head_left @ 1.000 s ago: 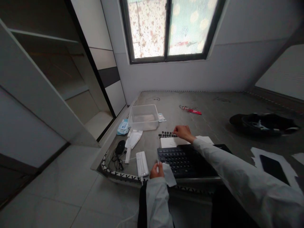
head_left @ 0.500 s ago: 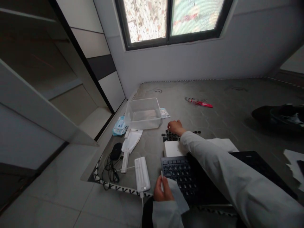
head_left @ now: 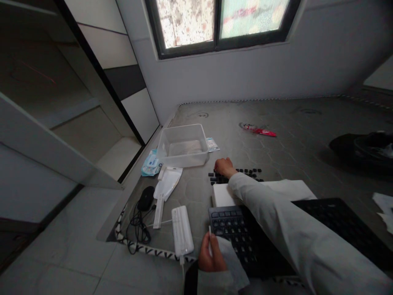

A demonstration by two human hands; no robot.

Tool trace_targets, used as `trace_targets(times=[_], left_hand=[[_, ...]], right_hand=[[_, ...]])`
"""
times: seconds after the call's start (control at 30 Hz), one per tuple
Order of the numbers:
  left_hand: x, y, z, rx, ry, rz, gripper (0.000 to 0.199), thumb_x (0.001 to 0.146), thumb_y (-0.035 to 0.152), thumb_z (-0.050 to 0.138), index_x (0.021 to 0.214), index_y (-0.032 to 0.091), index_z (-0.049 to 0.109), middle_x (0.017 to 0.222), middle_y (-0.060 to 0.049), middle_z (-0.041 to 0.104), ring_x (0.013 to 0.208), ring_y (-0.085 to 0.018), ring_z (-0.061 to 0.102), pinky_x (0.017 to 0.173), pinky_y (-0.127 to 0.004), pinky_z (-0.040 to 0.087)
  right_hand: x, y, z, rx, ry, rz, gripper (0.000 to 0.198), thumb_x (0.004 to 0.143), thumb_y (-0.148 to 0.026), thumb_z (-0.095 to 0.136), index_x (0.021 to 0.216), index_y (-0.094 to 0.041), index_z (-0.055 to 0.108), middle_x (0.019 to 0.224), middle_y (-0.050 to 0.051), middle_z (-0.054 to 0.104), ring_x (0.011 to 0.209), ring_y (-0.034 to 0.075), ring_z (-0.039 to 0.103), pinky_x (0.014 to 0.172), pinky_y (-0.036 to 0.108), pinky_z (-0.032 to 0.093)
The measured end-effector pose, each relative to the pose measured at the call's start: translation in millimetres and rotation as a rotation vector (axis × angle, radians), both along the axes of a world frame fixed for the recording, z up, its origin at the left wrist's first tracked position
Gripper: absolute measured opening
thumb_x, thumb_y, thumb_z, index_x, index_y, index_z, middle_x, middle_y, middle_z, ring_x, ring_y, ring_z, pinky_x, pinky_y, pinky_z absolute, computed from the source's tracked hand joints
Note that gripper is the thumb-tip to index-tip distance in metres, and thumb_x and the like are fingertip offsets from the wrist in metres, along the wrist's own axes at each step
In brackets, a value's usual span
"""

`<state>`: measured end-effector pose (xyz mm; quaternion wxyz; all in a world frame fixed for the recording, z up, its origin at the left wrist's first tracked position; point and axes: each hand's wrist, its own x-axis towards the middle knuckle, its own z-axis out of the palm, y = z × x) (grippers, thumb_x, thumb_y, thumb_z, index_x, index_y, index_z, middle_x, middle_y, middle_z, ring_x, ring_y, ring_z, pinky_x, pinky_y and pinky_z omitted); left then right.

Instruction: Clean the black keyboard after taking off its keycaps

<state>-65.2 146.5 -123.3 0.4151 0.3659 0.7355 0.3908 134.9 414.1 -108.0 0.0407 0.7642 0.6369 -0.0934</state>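
My left hand is closed round a thin white stick, held upright near the left edge of the black keyboard. A white wipe or tissue hangs from the same hand over the keys. Farther off, my right hand reaches over several loose black keycaps laid in rows. Its fingers are bent together and point down at the keycaps on the left side. Whatever is between its fingertips is too small to make out. My right sleeve hides much of the keyboard's middle.
A white box lies between keycaps and keyboard. To the left are a white power bank, a black mouse with coiled cable, a white bag, a blue wipes pack and a clear plastic bin. Behind lies a red packet.
My right hand has shifted slightly left and lower over the keycaps, uncovering more of them on the right. The left hand keeps its hold on the stick and wipe. The view has tilted a little.
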Motion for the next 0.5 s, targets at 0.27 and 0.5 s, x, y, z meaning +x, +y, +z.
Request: trace_targets(times=[0.27, 0.5], left_hand=[[-2, 5, -15.6, 0.02, -0.089, 0.047, 0.046, 0.082, 0.046, 0.049, 0.099, 0.011, 0.073, 0.106, -0.022, 0.08, 0.109, -0.037, 0.071, 0.094, -0.044, 0.055], [-2, 15, -16.7, 0.059, -0.171, 0.097, 0.033, 0.078, 0.042, 0.056, 0.089, 0.015, 0.073, 0.094, -0.017, 0.081, 0.105, -0.037, 0.072, 0.1, -0.049, 0.054]], right_hand=[[-1, -8, 33, 0.076, 0.002, 0.025, 0.019, 0.089, -0.03, 0.065, 0.101, -0.023, 0.077, 0.113, 0.012, 0.077, 0.112, 0.023, 0.066, 0.099, 0.035, 0.033], [3, -39, 87, 0.178, 0.014, 0.065, 0.013, 0.087, -0.028, 0.067, 0.094, -0.023, 0.078, 0.107, 0.01, 0.079, 0.108, 0.022, 0.069, 0.097, 0.034, 0.033]])
